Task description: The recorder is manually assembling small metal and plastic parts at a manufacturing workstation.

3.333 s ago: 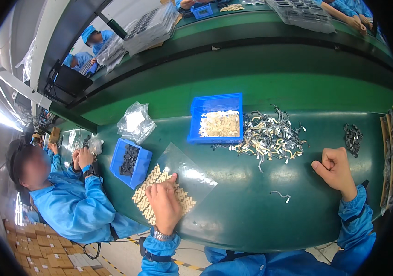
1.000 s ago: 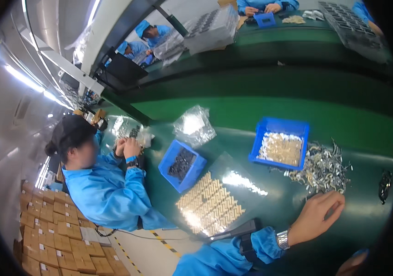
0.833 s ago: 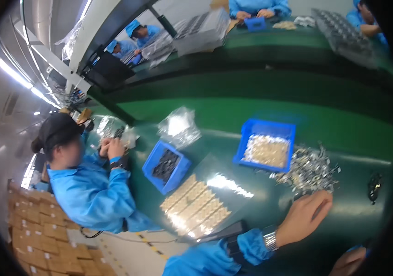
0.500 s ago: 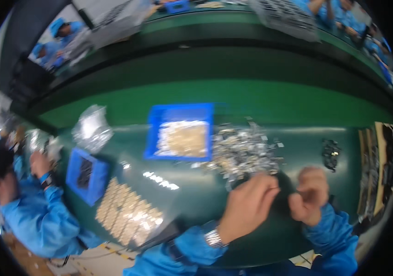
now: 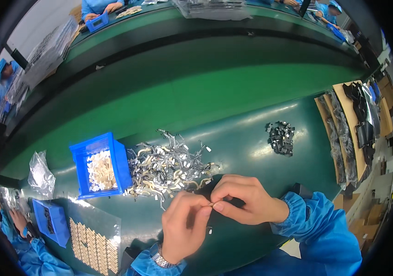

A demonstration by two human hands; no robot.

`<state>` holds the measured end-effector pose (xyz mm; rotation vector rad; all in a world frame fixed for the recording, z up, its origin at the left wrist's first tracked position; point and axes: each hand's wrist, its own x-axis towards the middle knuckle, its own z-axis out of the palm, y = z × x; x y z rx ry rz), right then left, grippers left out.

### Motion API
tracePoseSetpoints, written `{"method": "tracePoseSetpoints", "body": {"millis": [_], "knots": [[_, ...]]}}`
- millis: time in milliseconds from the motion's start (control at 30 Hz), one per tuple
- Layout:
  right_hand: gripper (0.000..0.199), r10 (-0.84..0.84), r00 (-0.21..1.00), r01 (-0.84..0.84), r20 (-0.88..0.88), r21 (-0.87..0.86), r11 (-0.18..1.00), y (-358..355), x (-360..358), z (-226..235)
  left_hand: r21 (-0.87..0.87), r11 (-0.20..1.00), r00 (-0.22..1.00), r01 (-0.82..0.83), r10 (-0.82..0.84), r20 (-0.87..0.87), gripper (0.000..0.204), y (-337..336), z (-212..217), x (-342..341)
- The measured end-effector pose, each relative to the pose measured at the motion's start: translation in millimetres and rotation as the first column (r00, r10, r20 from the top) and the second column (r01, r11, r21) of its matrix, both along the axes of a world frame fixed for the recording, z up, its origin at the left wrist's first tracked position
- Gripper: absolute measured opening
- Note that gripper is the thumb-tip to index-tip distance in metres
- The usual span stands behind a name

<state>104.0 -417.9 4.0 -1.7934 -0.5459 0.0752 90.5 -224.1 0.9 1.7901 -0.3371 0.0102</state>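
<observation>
Fingertips meet over the near middle of the table, where my left hand (image 5: 185, 223) and my right hand (image 5: 247, 198) both pinch a tiny brownish piece (image 5: 211, 204). Its kind is too small to make out, and the fingers cover most of it. Just below the hands a small white-ended bit (image 5: 210, 230) shows against the green surface; whether it joins the pinched piece I cannot tell. Beyond my hands spreads a loose heap of short grey and cream cables with white connectors (image 5: 173, 163). My right hand is close to the heap's near right edge.
Left of the heap stands a blue bin (image 5: 122, 161) of small cream and white pieces. Tan parts (image 5: 93, 248) lie in rows on a clear sheet. Further left are a smaller blue bin (image 5: 58, 223), a plastic bag (image 5: 40, 175) and a co-worker's hand (image 5: 19, 221). Black parts (image 5: 280, 138) and cardboard strips (image 5: 348, 133) lie right.
My hands were apart and blurred; now they meet at the fingertips around the tiny piece. The whole view has turned and shifted, so the bins and heap appear further left.
</observation>
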Motion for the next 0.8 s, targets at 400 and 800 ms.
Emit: {"method": "tracePoseSetpoints", "body": {"millis": [400, 800], "knots": [[0.012, -0.168, 0.981, 0.171, 0.1, -0.026, 0.985, 7.0, -3.4, -1.1, 0.028, 0.999, 0.999, -0.029, 0.029, 0.016, 0.009, 1.5, -0.1, -0.4], [0.017, -0.179, 0.936, 0.214, 0.304, -0.087, 0.973, 7.9, -2.7, -4.1, 0.032, 0.999, 0.999, -0.016, 0.014, 0.052, 0.007, 1.1, -0.2, 0.8]]}}
